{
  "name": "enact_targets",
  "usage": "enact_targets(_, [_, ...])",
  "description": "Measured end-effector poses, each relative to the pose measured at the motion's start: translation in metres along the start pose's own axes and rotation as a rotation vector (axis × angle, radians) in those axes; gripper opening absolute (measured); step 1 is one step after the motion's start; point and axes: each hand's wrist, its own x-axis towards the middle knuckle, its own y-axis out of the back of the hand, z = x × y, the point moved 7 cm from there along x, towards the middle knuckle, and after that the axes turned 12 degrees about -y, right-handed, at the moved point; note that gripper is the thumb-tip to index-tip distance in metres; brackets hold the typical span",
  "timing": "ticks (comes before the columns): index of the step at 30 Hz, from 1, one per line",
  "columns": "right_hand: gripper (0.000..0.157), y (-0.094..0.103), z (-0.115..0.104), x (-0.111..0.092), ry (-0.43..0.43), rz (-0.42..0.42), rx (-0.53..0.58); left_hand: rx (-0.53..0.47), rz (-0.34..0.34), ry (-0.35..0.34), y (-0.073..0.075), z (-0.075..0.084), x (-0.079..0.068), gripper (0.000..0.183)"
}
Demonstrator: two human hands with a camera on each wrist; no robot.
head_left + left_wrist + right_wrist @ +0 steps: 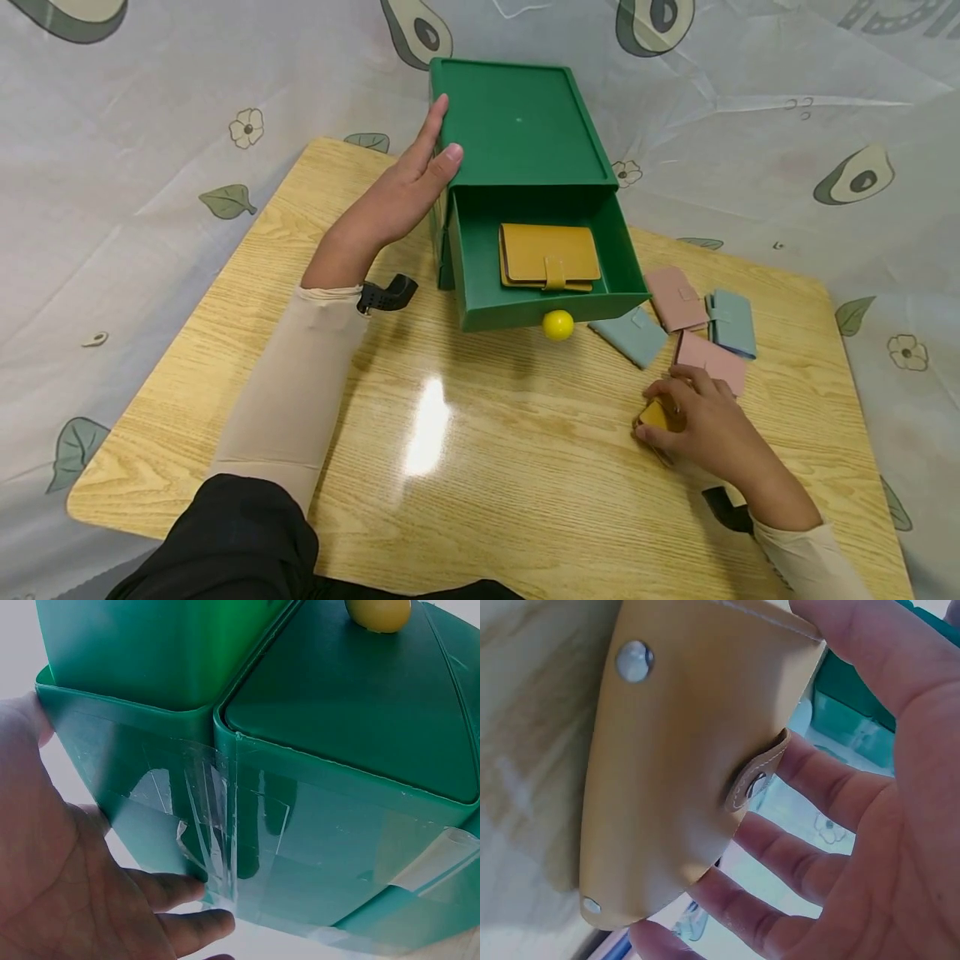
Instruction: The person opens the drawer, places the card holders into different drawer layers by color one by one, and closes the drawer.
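I had the wooden worktop point(487, 517) across the middle and bottom of the head view, with the green drawer unit point(517, 125) at upper centre, its drawer point(510, 312) extended toward the bottom of the frame. My left grip point(397, 192), left of upper centre, rested straight-fingered against the unit's left side, holding nothing. At lower right, my right grip point(708, 425) pinched a mustard wallet point(655, 414) between thumb and fingers; I could not tell whether it touched the worktop. A second mustard wallet point(543, 250) lay in the drawer. Right of centre I saw two pink wallets point(675, 298) and two light blue wallets point(733, 323). Smallest was the yellow knob point(558, 325) on the drawer front.
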Motion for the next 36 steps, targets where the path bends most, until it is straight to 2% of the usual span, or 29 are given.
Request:
enact_targets(8, [0.054,0.009,-0.009,0.002,0.019,0.022,-0.006,0.006,-0.005,-0.007,-0.001,0.001,-0.002,0.07])
enact_targets(17, [0.052,0.043,-0.024,0.003,0.087,0.115,-0.046,0.007,-0.003,-0.012,-0.002,0.0,-0.001,0.069])
enact_targets(20, [0.051,0.057,-0.029,0.003,0.1,0.157,-0.068,0.01,-0.002,-0.011,-0.002,0.0,-0.001,0.069])
enact_targets(27, [0.053,0.101,-0.04,0.003,0.086,0.195,-0.071,0.026,0.004,-0.012,-0.002,0.0,0.0,0.07])
enact_targets(36, [0.056,0.163,-0.072,0.004,0.156,0.304,-0.102,0.022,0.002,-0.012,-0.004,0.001,0.0,0.069])
